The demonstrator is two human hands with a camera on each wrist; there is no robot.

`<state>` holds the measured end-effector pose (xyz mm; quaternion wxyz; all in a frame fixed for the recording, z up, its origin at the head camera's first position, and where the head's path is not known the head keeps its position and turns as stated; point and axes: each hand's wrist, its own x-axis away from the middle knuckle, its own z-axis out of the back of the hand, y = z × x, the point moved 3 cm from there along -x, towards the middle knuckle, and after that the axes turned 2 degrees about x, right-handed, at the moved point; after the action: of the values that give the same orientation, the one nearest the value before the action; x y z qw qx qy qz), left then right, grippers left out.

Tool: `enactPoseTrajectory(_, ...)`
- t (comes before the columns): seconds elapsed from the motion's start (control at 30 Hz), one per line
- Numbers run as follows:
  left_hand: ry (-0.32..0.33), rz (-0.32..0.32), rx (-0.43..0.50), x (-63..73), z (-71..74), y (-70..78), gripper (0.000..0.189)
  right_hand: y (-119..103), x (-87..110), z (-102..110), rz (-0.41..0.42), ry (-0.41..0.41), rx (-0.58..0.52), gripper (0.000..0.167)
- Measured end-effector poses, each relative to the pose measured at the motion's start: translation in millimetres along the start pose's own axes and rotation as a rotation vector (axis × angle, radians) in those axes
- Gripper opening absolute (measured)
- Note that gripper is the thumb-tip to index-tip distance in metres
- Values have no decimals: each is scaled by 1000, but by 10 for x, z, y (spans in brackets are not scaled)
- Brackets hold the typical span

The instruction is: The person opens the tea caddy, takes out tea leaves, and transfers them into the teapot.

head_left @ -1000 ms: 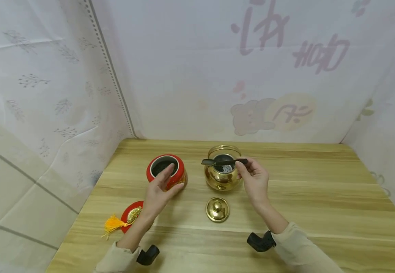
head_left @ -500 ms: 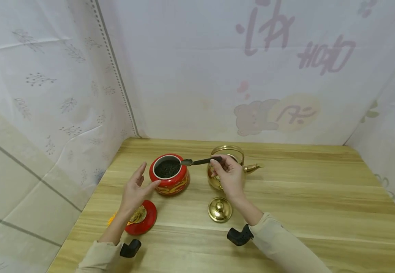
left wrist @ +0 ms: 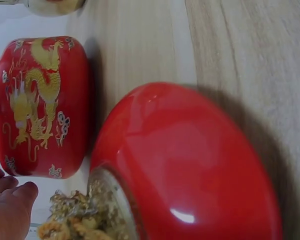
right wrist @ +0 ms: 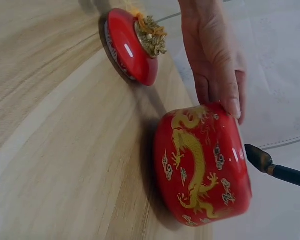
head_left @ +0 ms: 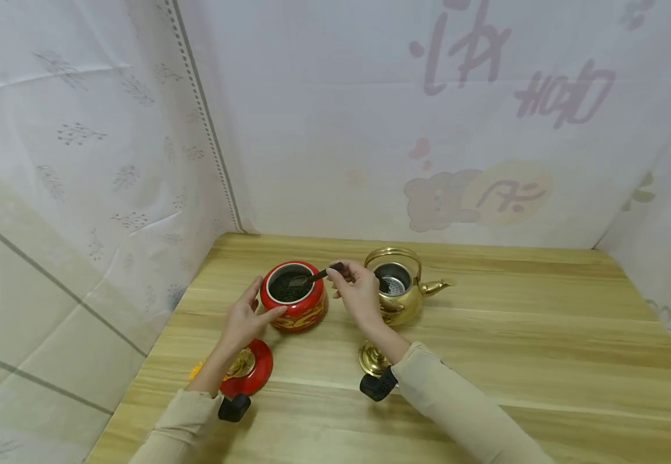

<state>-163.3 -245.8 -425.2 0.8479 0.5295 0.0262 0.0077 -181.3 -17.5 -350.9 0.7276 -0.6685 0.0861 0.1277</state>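
A red jar [head_left: 307, 314] with a gold dragon and dark tea leaves [head_left: 282, 291] inside stands at the table's left. Against its near left side rests my left hand [head_left: 241, 324], fingers and thumb extended along the rim. My right hand [head_left: 359, 295] pinches the handle of a small dark tea scoop [head_left: 319, 276], whose blade overlaps the jar's mouth in the head view. In the right wrist view the scoop [right wrist: 286, 173] slants at the jar's opening, and fingertips of the left hand [right wrist: 221, 60] touch the rim.
Behind the right hand stands a gold teapot [head_left: 403, 312], uncovered, with a perforated strainer inside. Its gold lid [head_left: 371, 358] lies in front, partly behind the right wrist. Near the left forearm lies the red jar lid [head_left: 258, 375] with gold knob and orange tassel.
The right hand has carried the scoop left from over the teapot to the jar's mouth. The left hand has swung off the jar's opening and come against its side.
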Motion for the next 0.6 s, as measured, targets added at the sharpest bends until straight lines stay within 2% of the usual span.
enactPoseTrajectory(0.23,1,-39,97,-3,-51,-9,84,359,-174,-151,-19,-1,42,16)
enactPoseTrajectory(0.33,-4,-54,141,-1,-57,1,82,401,-190,-176,-10,3,64,15)
enactPoseTrajectory(0.6,-2,-54,154,11,-51,3,82,471,-216,-231,31,0,132,13)
